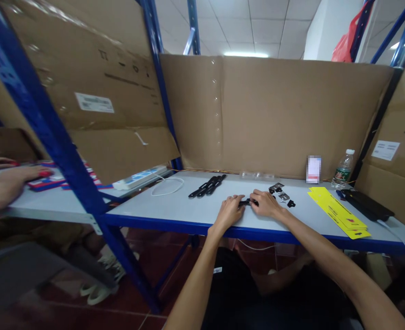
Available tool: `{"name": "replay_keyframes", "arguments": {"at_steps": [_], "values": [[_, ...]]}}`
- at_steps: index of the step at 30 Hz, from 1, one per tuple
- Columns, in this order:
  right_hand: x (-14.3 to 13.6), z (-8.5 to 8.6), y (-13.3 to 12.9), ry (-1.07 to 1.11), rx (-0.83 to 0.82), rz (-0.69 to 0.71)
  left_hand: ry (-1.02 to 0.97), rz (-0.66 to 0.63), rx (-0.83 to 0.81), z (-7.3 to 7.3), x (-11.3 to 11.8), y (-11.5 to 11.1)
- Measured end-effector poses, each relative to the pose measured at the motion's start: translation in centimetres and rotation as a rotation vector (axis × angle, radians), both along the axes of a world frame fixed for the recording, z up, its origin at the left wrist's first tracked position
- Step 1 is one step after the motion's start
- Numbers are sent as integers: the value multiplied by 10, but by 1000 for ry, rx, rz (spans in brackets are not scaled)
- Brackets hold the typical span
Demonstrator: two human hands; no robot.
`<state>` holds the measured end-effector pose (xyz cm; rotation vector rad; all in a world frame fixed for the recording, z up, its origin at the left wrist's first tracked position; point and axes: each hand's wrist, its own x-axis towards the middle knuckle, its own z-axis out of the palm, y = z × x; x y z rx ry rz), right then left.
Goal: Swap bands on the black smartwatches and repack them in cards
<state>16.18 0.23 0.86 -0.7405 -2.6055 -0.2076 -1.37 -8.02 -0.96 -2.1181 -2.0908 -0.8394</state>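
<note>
A black piece (244, 202) held below and right of frame centre.
My left grip (230, 210) and right grip (265, 203) curl nearly closed on its ends. A capped bottle (343, 171) stands on the worktop (168, 207) at frame right; I can't tell its contents.

A workbench (168, 208) with a pale grey top and a blue front edge spans the middle of the frame. Left of centre, long black bars (207, 186) lie slanted side by side, a looped white cable (170, 193) to their left. Small metal and black parts (284, 197) lie scattered right of centre. Farther right come yellow cards (340, 213) (printed and overlapping), a black case (369, 205) and, behind them, an upright clear bottle (342, 172).
</note>
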Motion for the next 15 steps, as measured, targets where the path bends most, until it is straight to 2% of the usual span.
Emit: {"name": "replay_keyframes", "arguments": {"at_steps": [7,10,15], "values": [[-2,3,-4,3,15,13,-28,49,60,4,-4,-5],[-2,6,-5,-6,-3,-31,-15,48,3,6,-1,-9],[-1,7,-5,1,-13,-81,-23,140,-82,10,4,-15]]}}
